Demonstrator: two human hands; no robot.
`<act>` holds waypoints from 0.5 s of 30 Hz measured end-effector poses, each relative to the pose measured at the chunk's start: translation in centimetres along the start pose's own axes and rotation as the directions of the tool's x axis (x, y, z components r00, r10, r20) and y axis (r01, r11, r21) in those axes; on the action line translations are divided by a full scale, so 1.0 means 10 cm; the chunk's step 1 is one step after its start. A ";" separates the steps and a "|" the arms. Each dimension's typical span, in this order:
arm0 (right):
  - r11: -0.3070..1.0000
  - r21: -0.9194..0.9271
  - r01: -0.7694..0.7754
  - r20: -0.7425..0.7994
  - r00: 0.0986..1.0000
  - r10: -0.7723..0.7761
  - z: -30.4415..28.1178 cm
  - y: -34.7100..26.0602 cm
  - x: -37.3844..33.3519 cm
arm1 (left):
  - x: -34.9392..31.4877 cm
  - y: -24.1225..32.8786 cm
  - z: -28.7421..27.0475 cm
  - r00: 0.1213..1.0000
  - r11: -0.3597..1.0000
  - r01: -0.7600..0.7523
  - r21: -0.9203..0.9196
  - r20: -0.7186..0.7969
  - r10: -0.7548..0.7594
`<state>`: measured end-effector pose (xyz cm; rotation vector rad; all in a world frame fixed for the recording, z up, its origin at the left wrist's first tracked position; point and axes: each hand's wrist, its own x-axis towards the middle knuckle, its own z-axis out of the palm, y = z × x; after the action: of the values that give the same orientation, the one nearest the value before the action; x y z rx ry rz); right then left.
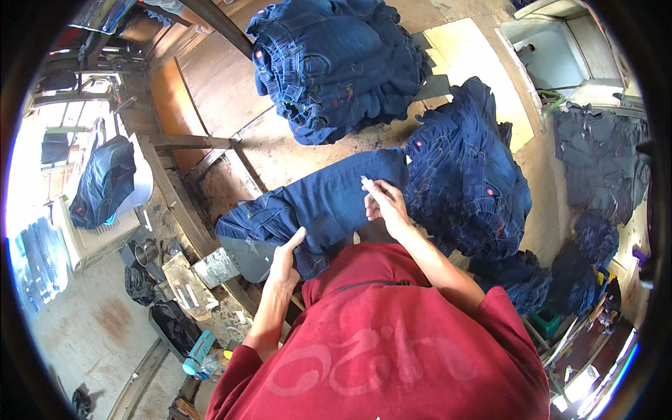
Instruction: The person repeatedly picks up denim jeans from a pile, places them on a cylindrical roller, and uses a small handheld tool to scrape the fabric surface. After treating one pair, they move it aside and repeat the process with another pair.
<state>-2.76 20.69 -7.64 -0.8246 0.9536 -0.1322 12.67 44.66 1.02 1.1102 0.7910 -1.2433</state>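
Note:
A folded pair of dark blue jeans (346, 192) lies across my lap and a dark flat board (245, 260). My left hand (283, 264) grips its near edge, thumb on top, the other fingers mostly hidden. Over the right part of the jeans, my right hand (385, 206) pinches a small whitish piece (364, 180) between thumb and forefinger. It looks like chalk, but is too small to be sure.
Far ahead lies a big pile of jeans (343, 70). Another heap (469, 175) touches the folded pair's right end. Dark garments (602, 157) lie farther right. At the left are a wooden frame (175, 196), a light blue bottle (199, 352) and a garment on a chair (105, 182).

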 end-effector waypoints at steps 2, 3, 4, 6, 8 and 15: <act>0.999 -0.030 -0.011 0.041 0.999 0.013 -0.02 -0.03 -0.01 | 0.08 0.04 0.10 0.991 0.960 -0.130 0.247 0.030 0.127; 0.999 -0.032 -0.005 0.059 0.998 0.006 -0.02 -0.04 -0.02 | 0.08 0.04 0.12 0.979 0.908 -0.204 0.366 0.073 0.190; 0.999 -0.041 -0.014 0.068 0.998 0.016 -0.02 -0.05 -0.03 | 0.10 0.03 0.14 0.952 0.838 -0.288 0.464 0.046 0.302; 0.997 -0.077 0.007 0.087 0.996 -0.001 -0.02 -0.07 -0.04 | 0.09 0.00 0.15 0.865 0.630 -0.396 0.668 0.041 0.500; 0.996 -0.085 0.009 0.066 0.998 -0.004 -0.01 -0.08 -0.04 | 0.10 -0.04 0.16 0.915 0.788 -0.349 0.507 0.003 0.403; 0.996 -0.095 0.004 0.008 1.000 -0.003 0.05 -0.08 -0.05 | 0.26 0.03 0.18 0.988 0.959 -0.085 0.271 0.145 0.047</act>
<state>-2.49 20.66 -6.60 -0.9135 0.9571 -0.0874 13.29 42.12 -0.83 1.2493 0.4805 -1.3868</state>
